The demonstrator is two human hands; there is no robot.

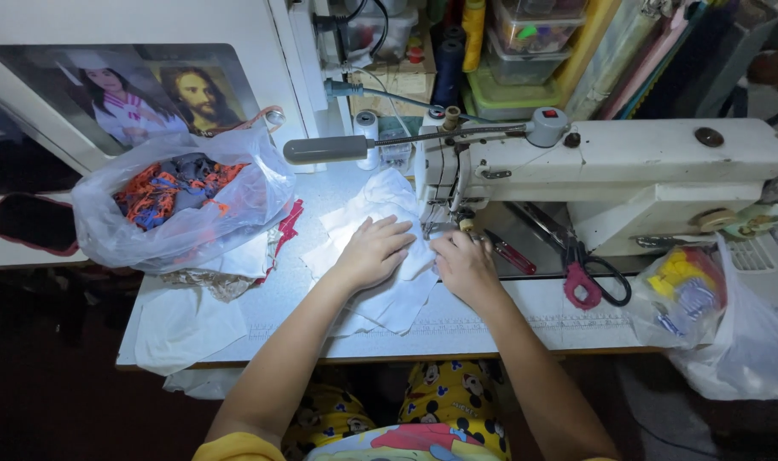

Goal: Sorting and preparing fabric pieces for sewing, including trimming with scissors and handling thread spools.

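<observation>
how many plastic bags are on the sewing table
2. One clear plastic bag of orange and grey scraps sits left of the hands; another bag with yellow bits hangs at the table's right edge. Others may be hidden.

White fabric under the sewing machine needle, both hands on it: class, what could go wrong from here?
1. The right hand lies close beside the needle area of the sewing machine; fingers could get pricked.
2. The white fabric is bunched under the left hand, so it might feed in unevenly.
3. The red-handled scissors lie by the right forearm and might get knocked.
</observation>
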